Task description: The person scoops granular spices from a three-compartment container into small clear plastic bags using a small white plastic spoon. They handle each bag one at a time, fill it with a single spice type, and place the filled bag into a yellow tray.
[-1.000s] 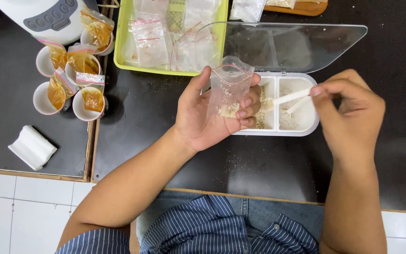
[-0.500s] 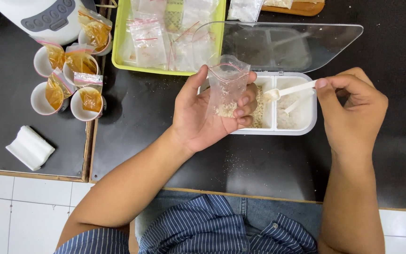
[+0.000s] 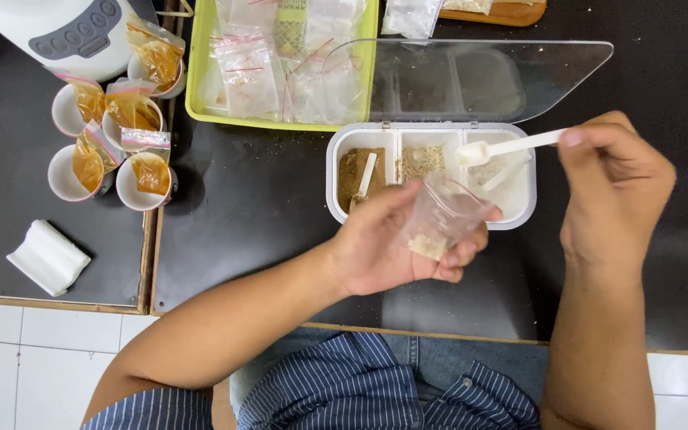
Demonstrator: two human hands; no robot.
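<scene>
Since the earlier frames the left hand (image 3: 384, 247) has drawn the small clear bag (image 3: 439, 219) back toward the person, off the white three-part spice box (image 3: 336, 171), while the right hand (image 3: 615, 183) has lifted the white spoon (image 3: 503, 148) above the box's right compartments. The left fingers are curled around the bag, which holds a little pale powder at its bottom and now sits just below the box's near rim. The right fingertips pinch the spoon's handle end, its bowl pointing left.
</scene>
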